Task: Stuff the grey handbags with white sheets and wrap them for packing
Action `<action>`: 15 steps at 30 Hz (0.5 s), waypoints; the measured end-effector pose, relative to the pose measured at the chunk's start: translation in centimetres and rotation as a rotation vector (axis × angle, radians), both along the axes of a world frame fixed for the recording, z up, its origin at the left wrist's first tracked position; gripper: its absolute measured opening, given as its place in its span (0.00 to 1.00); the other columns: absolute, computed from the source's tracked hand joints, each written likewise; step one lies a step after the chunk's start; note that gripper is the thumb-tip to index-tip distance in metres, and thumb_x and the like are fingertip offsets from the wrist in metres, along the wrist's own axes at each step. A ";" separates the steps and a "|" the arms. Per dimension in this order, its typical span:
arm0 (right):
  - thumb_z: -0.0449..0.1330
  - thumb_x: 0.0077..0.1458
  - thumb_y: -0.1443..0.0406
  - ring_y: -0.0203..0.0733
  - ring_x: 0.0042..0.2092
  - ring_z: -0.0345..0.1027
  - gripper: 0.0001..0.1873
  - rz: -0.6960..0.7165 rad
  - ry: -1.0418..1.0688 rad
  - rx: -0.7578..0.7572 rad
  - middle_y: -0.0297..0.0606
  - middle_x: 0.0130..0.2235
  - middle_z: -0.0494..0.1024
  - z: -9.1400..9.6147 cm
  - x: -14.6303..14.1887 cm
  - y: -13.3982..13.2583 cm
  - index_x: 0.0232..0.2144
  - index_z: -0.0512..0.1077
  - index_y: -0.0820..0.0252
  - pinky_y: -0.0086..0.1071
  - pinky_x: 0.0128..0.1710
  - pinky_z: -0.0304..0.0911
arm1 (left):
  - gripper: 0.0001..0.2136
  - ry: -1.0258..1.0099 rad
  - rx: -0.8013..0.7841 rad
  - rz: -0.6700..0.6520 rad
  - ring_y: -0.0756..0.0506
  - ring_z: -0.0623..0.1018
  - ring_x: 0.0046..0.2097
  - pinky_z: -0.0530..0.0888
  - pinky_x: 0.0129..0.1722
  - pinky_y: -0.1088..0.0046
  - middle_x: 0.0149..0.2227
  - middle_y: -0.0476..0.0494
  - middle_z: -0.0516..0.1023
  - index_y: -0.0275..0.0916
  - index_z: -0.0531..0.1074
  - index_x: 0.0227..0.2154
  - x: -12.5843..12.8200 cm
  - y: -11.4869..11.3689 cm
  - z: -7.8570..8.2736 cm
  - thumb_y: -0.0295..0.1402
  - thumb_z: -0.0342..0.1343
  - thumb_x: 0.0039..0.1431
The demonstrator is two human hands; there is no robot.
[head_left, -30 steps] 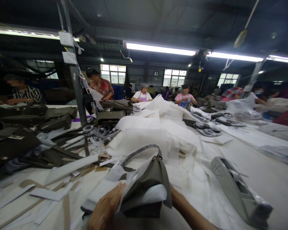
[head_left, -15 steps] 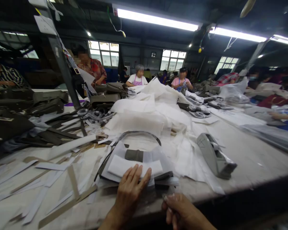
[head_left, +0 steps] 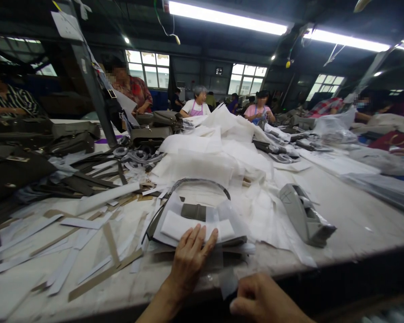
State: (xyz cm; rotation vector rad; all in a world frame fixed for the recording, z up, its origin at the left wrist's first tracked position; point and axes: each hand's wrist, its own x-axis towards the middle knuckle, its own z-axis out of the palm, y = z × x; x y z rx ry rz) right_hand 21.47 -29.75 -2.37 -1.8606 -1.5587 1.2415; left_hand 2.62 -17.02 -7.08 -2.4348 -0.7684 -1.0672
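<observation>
In front of me on the table lies a dark grey-green handbag (head_left: 194,212) with its wrapped handle (head_left: 202,181) arched away from me. White foam sheet (head_left: 178,225) and translucent film cover much of its front. My left hand (head_left: 191,255) rests flat on the foam and the film near the bag's lower edge, its fingers stretched out. At the table edge, my right hand (head_left: 259,296) is closed, its fingertips partly hidden. A small piece of translucent film (head_left: 228,283) shows at its fingers; whether it joins the film over the bag, I cannot tell.
A grey tape dispenser (head_left: 306,217) stands to the right. Behind the bag rises a heap of white sheets (head_left: 215,139). Paper and board strips (head_left: 104,269) lie scattered at left, with dark bags (head_left: 13,170) beyond. Several people work across the table.
My right hand has moved slightly right and down, and a larger piece of translucent film now shows at its fingers. My left hand stays on the bag. The whole view has shifted a little.
</observation>
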 end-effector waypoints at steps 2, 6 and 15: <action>0.66 0.50 0.61 0.38 0.28 0.68 0.09 -0.012 -0.267 0.330 0.32 0.24 0.75 2.9 0.4 0.5 0.23 0.74 0.58 0.28 0.27 0.61 | 0.22 0.036 -0.005 -0.005 0.42 0.73 0.57 0.66 0.57 0.63 0.53 0.43 0.77 0.44 0.63 0.63 -0.2 0.0 0.3 0.27 0.36 0.71; 0.65 0.49 0.71 0.55 0.58 0.65 0.28 0.172 -0.620 0.914 0.42 0.55 0.75 4.7 0.3 3.3 0.54 0.71 0.53 0.51 0.61 0.57 | 0.21 0.038 0.021 -0.013 0.43 0.74 0.57 0.67 0.57 0.64 0.52 0.41 0.77 0.40 0.64 0.61 -0.4 0.1 0.7 0.27 0.38 0.71; 0.59 0.60 0.67 0.43 0.45 0.77 0.08 0.116 -0.252 0.923 0.37 0.42 0.83 1.6 1.0 7.9 0.41 0.78 0.55 0.38 0.52 0.70 | 0.19 -0.050 0.041 -0.062 0.45 0.75 0.56 0.64 0.59 0.67 0.50 0.39 0.79 0.29 0.70 0.53 -0.4 0.5 1.1 0.21 0.37 0.69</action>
